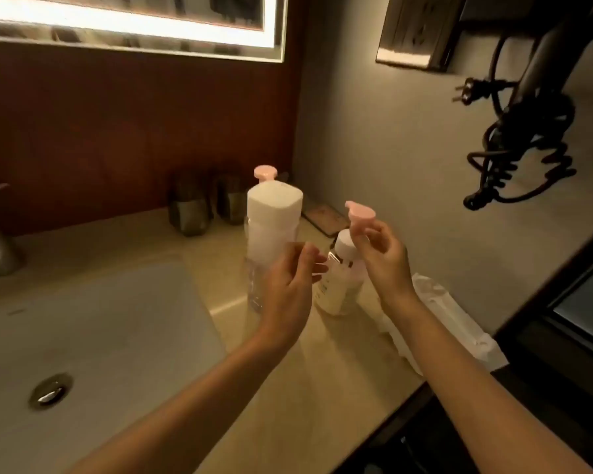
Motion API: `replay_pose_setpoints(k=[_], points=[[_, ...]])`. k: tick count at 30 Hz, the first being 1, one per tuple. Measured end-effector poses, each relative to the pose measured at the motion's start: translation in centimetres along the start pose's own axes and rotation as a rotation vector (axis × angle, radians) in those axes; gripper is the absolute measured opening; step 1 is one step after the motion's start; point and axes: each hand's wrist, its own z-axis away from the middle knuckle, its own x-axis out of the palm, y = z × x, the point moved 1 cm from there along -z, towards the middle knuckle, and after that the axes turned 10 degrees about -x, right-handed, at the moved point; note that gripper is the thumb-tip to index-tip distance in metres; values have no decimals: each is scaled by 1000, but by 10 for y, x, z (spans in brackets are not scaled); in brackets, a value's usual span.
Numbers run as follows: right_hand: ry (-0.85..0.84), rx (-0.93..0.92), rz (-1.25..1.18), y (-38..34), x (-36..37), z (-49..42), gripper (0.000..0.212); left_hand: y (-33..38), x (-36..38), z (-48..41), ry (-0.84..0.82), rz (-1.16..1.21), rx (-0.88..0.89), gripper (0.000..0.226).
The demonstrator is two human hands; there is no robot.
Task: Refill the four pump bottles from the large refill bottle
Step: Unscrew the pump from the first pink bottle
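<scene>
The pump bottle (pixel 339 292) stood on the counter (pixel 322 378) right of the sink (pixel 100 319), its pink pump (pixel 361 212) pinched from below by the right hand (pixel 387 261). The left hand (pixel 288 285) hovered just beside it, fingers loosely curled, holding nothing. The refill bottle (pixel 274 217) stood just behind-left, a packet (pixel 449 319) lay to the right

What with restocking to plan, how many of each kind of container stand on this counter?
Pump bottles with pink pump heads: 2
Large clear refill bottle with white square cap: 1
Dark shiny tumblers: 2
Total: 5
</scene>
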Motion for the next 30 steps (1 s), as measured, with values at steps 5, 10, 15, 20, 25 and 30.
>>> replay_pose_setpoints(k=[5,10,15,20,25,30], points=[[-23,-76,64,9,6,-2,25,-24,-8,1,-6,-38,-49,19],[-21,-143,58,6,9,11,33,-46,-31,11,-36,-182,-74,6],[-85,-156,13,-9,20,43,34,-51,-63,31,-9,-231,-44,24],[-174,-178,-58,-28,36,87,34,-54,-89,63,-104,-403,55,60],[-286,-200,-62,-52,52,134,24,-55,-116,105,-107,-444,73,71],[-340,-224,-86,-76,61,181,34,-52,-138,148,-98,-353,60,68]])
